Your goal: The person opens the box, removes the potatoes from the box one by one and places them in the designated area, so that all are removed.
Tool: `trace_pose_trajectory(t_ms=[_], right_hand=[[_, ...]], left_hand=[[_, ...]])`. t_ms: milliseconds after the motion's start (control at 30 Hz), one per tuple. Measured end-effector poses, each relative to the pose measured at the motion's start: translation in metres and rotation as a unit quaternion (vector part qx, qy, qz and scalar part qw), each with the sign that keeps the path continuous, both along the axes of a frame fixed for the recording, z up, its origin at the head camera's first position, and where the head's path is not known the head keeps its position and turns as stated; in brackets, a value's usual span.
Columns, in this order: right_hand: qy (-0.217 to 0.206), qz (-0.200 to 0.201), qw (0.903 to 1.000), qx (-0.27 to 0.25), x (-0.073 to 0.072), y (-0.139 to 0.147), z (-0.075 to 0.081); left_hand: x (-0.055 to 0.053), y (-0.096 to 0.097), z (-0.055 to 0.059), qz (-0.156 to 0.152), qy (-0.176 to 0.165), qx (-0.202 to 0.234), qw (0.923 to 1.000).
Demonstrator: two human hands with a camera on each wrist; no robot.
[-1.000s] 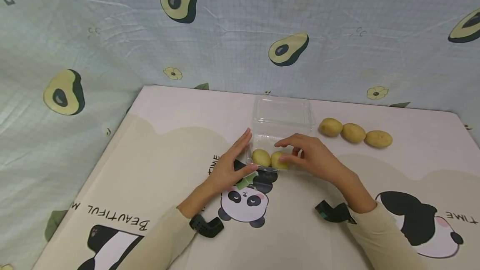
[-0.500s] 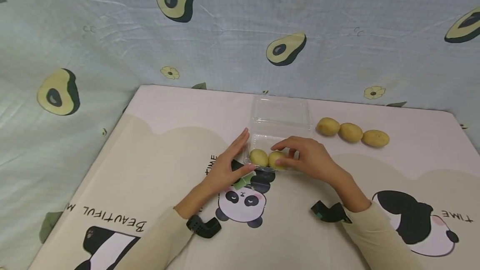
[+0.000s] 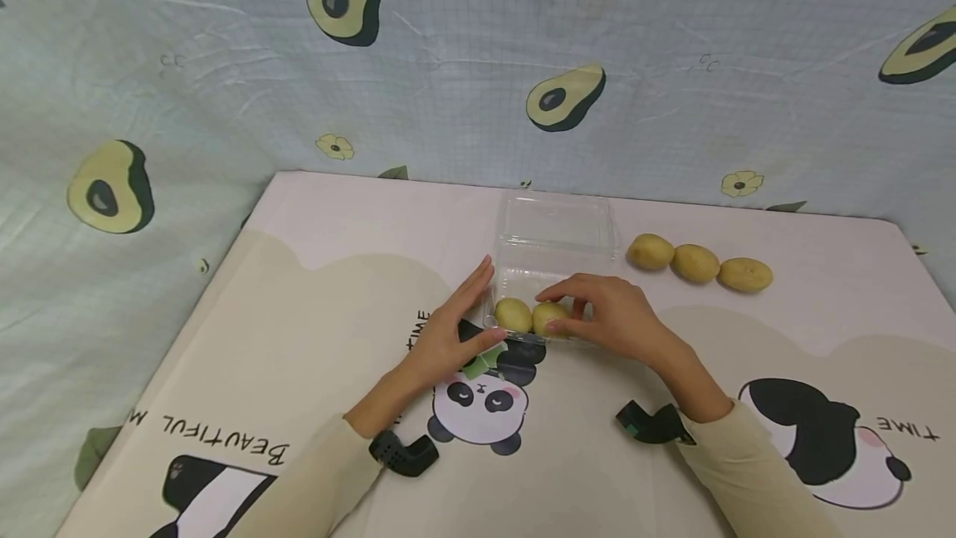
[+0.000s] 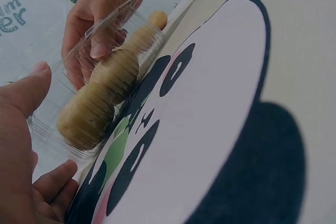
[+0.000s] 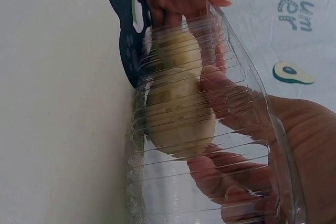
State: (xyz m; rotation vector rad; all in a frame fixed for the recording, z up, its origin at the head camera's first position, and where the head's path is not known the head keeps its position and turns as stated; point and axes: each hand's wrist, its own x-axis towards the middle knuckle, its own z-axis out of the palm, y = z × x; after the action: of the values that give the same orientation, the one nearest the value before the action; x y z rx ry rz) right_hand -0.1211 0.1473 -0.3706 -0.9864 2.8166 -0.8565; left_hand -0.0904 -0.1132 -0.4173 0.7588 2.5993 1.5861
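Note:
A clear plastic clamshell box (image 3: 515, 279) lies on the table with its lid (image 3: 556, 221) folded back. Two yellow potatoes sit side by side at its near left: the left potato (image 3: 513, 315) and the right potato (image 3: 549, 318). My right hand (image 3: 623, 318) reaches over the box's right side and holds the right potato between thumb and fingertips; the right wrist view shows these fingertips (image 5: 205, 174) against that potato (image 5: 181, 114) through the ribbed wall. My left hand (image 3: 446, 343) rests along the box's left side, fingers straight and thumb at the front edge.
Three more potatoes (image 3: 696, 263) lie in a row on the table, right of the lid. The tablecloth (image 3: 358, 314) carries printed pandas and lettering. A cloth with an avocado print (image 3: 448, 48) hangs behind and on the left. Black devices (image 3: 403, 452) sit at both wrists.
My right thumb and fingers have closed in on the right potato, the hand shifting slightly left. My left hand stays against the box. The head view has shifted slightly.

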Motion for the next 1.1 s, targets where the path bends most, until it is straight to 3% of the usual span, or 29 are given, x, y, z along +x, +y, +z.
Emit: trace_pose_trajectory(t_ms=[600, 1100], right_hand=[[-0.015, 0.001, 0.9998, 0.014, -0.0004, -0.002, 0.0003], [-0.021, -0.021, 0.9988, 0.039, -0.0009, -0.0039, 0.0009]], left_hand=[[0.0, 0.0, -0.0006, 0.004, -0.003, -0.006, 1.0], [0.0003, -0.0001, -0.0001, 0.005, -0.004, -0.004, 1.0]])
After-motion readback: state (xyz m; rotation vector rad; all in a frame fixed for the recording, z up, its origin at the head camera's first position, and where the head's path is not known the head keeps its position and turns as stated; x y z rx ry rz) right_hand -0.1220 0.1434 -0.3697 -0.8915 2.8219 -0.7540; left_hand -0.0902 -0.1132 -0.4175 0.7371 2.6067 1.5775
